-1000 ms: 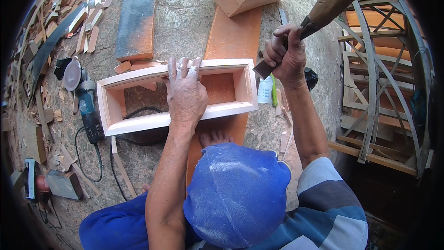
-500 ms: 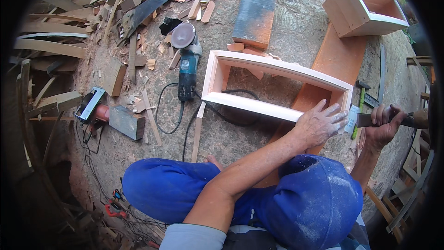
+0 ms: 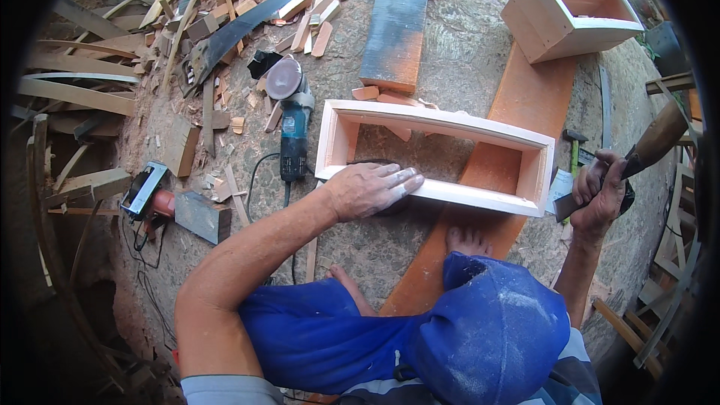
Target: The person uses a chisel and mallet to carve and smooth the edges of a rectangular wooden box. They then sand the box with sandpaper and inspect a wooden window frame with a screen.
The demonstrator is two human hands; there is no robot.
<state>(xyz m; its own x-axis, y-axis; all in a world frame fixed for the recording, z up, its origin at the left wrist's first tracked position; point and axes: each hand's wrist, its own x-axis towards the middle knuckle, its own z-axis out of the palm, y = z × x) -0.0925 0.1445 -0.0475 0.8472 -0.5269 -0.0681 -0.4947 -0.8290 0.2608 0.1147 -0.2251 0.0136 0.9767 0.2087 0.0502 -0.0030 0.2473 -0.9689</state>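
Observation:
A pale rectangular wooden box frame (image 3: pixel 442 189) with a curved far rail lies in front of me. My left hand (image 3: pixel 375 189) rests on its near rail toward the left end, fingers stretched out and chalky with dust. Past the frame's right end, my right hand (image 3: pixel 600 191) is closed around a broad-bladed tool with a wooden handle (image 3: pixel 661 137). Its flat blade points toward the frame's near right corner, apart from it; the fingers hide its middle. Under the frame's right part runs an orange-brown plank (image 3: pixel 420 270), with my bare foot on it.
An angle grinder (image 3: pixel 295 131) with its cord lies left of the frame. Beyond are a handsaw (image 3: pixel 244 28), offcuts and a dark-stained board (image 3: pixel 397 22). A second wooden box (image 3: pixel 570 15) stands far right, near a hammer (image 3: pixel 574 151). A circular saw (image 3: pixel 150 191) sits at left.
My left hand has moved left along the near rail from the frame's right end. The right hand's tool has tilted, its handle rising away from me and its blade dipping nearer.

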